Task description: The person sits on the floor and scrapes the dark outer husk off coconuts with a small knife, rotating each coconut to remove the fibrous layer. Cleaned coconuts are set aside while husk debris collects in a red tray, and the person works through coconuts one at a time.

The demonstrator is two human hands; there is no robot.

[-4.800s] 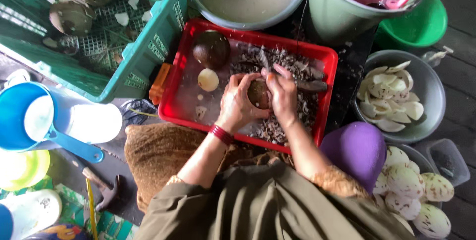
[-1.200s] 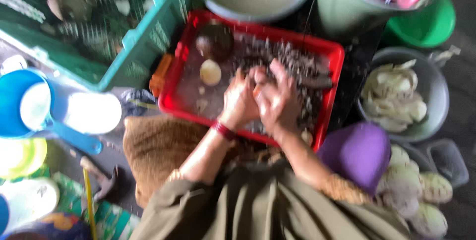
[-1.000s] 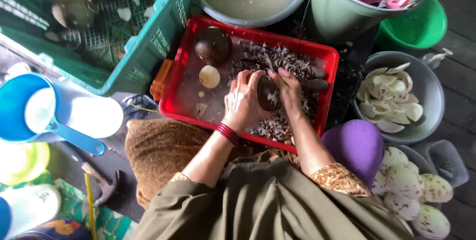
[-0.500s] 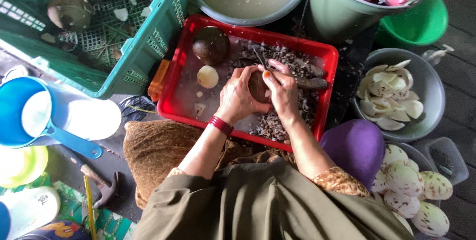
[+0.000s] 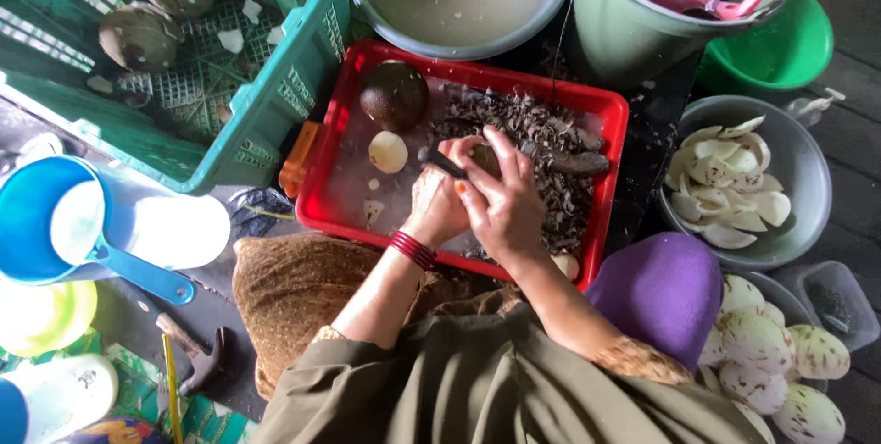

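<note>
Both hands work over the red tray (image 5: 321,196): left hand (image 5: 439,205) clasps a brown piece (image 5: 485,156), right hand (image 5: 503,205) grips a knife (image 5: 444,163); short, shallow strokes away from fingers seem best.

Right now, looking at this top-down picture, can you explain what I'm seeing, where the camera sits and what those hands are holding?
The camera is worn on a person's head and looks straight down, so you see their own arms. Both hands work over a red plastic tray strewn with dark brown peelings. The left hand and the right hand close together around a small brown round piece; a thin dark tool pokes out between them, though which hand grips it is unclear. On the tray also lie a dark round shell and a pale peeled lump. A grey bowl of white slices sits at the right.
</note>
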